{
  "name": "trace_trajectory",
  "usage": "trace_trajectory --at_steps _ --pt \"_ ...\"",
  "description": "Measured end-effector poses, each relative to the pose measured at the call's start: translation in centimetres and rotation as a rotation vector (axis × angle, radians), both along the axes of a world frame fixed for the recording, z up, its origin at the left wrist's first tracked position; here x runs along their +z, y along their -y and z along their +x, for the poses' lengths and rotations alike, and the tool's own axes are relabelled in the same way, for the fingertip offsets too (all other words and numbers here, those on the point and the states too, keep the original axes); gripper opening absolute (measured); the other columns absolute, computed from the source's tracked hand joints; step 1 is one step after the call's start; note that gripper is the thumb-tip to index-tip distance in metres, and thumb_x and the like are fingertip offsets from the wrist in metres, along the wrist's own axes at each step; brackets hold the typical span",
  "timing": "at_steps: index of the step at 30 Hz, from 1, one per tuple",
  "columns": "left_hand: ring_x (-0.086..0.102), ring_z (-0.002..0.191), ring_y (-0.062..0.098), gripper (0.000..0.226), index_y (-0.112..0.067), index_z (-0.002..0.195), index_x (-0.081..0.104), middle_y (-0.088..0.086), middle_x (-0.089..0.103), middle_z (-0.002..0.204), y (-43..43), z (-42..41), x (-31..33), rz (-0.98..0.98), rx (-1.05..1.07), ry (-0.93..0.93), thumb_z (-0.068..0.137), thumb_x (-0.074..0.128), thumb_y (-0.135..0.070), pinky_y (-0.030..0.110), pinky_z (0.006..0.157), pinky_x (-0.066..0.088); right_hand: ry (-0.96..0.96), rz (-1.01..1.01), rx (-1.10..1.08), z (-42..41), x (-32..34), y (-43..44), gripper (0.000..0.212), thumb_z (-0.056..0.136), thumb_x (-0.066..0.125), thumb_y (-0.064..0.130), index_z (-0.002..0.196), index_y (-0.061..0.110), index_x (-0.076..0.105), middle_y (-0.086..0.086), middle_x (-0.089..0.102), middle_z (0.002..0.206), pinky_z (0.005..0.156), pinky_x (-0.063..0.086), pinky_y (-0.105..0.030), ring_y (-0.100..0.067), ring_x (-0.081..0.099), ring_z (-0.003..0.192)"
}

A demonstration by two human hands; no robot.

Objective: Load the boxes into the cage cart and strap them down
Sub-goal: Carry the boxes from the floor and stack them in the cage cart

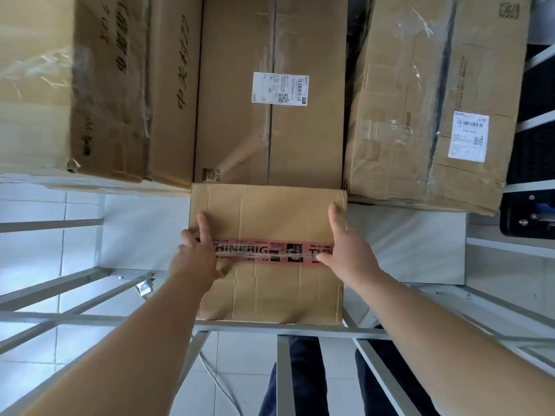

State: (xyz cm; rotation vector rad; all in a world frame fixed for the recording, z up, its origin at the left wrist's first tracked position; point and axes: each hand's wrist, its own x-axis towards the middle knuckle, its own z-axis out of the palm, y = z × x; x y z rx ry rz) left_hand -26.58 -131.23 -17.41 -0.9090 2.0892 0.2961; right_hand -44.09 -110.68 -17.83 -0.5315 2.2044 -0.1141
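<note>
While I clamp the small brown cardboard box [270, 217] with its pink tape band, my left hand [195, 256] and right hand [350, 250] grip opposite side edges, thumbs on top. It lies low inside the grey metal cage cart [270, 327], its far edge against the large brown cartons [270, 130]. I should hold it level and seat it square. Its underside and my lower fingers are hidden, so I cannot tell whether it rests on the white cart floor [405, 250]. No strap shows.

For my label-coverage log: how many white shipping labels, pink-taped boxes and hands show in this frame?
white shipping labels: 2
pink-taped box: 1
hands: 2, left hand and right hand
Total: 5
</note>
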Motion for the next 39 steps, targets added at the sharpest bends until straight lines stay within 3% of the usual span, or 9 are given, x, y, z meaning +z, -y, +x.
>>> trace_trajectory --at_steps 4,5,7,9,15,23,26,31,39 --pt "0.044 0.123 0.035 0.129 -0.007 0.146 -0.021 0.028 0.015 0.145 0.7 0.2 -0.3 -0.080 -0.094 0.069 0.072 0.069 -0.063 0.041 0.100 0.042 -0.037 -0.004 0.040 0.5 -0.6 0.1 0.102 0.086 0.067 0.038 0.149 0.035 -0.012 -0.017 0.044 0.129 0.063 0.048 -0.028 -0.018 0.057 0.075" --pt "0.038 0.129 0.036 0.127 -0.008 0.147 -0.016 0.028 0.011 0.148 0.9 0.1 0.0 -0.112 -0.117 0.063 0.071 0.068 -0.066 0.042 0.104 0.038 -0.051 0.003 0.056 0.3 -0.4 0.1 0.100 0.085 0.068 0.039 0.150 0.033 -0.007 -0.019 0.036 0.140 0.073 0.051 -0.033 -0.026 0.060 0.094" --pt "0.024 0.139 0.036 0.112 -0.008 0.149 -0.002 0.023 0.009 0.153 1.0 -0.7 0.8 -0.173 -0.160 0.009 0.077 0.061 -0.067 0.044 0.113 0.028 -0.130 -0.008 0.123 -0.5 0.3 0.2 0.092 0.084 0.069 0.038 0.152 0.024 0.008 -0.019 0.015 0.155 0.103 0.039 -0.041 -0.037 0.037 0.133" --pt "0.016 0.143 0.032 0.089 -0.007 0.149 0.012 0.015 0.014 0.155 0.7 -1.9 1.6 -0.173 -0.208 -0.080 0.088 0.054 -0.056 0.043 0.117 0.019 -0.183 -0.058 0.184 -1.6 1.5 0.6 0.078 0.088 0.065 0.035 0.150 0.014 0.021 -0.016 0.013 0.158 0.116 0.023 -0.040 -0.032 0.017 0.144" --pt "0.043 0.126 0.024 0.038 -0.012 0.124 0.050 0.004 0.052 0.132 -1.0 -8.0 6.6 -0.190 -0.144 -0.379 0.094 0.050 -0.036 0.036 0.106 0.033 -0.334 -0.227 0.217 -5.3 6.9 1.5 0.053 0.095 0.054 0.023 0.141 0.002 0.038 -0.013 0.037 0.149 0.112 0.030 -0.037 -0.028 0.036 0.135" --pt "0.053 0.103 0.024 0.003 -0.015 0.088 0.049 0.002 0.060 0.101 -5.6 -14.3 19.4 -0.226 -0.124 -0.730 0.088 0.048 -0.018 0.031 0.095 0.036 -0.526 -0.368 0.223 -9.0 19.0 -1.3 0.045 0.094 0.053 0.025 0.133 0.003 0.045 -0.012 0.043 0.143 0.109 0.034 -0.036 -0.029 0.040 0.130" --pt "0.054 0.096 0.025 0.005 -0.017 0.082 0.044 0.000 0.057 0.093 -7.8 -15.4 25.3 -0.247 -0.145 -0.825 0.085 0.048 -0.019 0.032 0.091 0.040 -0.606 -0.409 0.205 -9.9 25.2 -3.4 0.049 0.096 0.050 0.025 0.139 0.004 0.041 -0.011 0.040 0.147 0.112 0.028 -0.035 -0.027 0.036 0.134" --pt "0.053 0.117 0.025 0.030 -0.012 0.114 0.061 0.003 0.062 0.122 -12.1 -16.1 34.5 -0.287 -0.191 -0.981 0.090 0.055 -0.029 0.034 0.103 0.036 -0.742 -0.416 0.146 -10.0 35.4 -8.5 0.050 0.098 0.046 0.031 0.141 0.007 0.039 -0.009 0.040 0.148 0.112 0.028 -0.033 -0.024 0.037 0.135" --pt "0.052 0.118 0.024 0.036 -0.018 0.119 0.059 0.001 0.061 0.126 -18.6 -16.6 45.0 -0.217 -0.429 -1.103 0.091 0.051 -0.040 0.035 0.105 0.034 -0.880 -0.356 -0.013 -6.2 47.1 -17.7 0.052 0.099 0.042 0.032 0.143 0.006 0.038 -0.009 0.039 0.148 0.117 0.024 -0.034 -0.022 0.032 0.139"
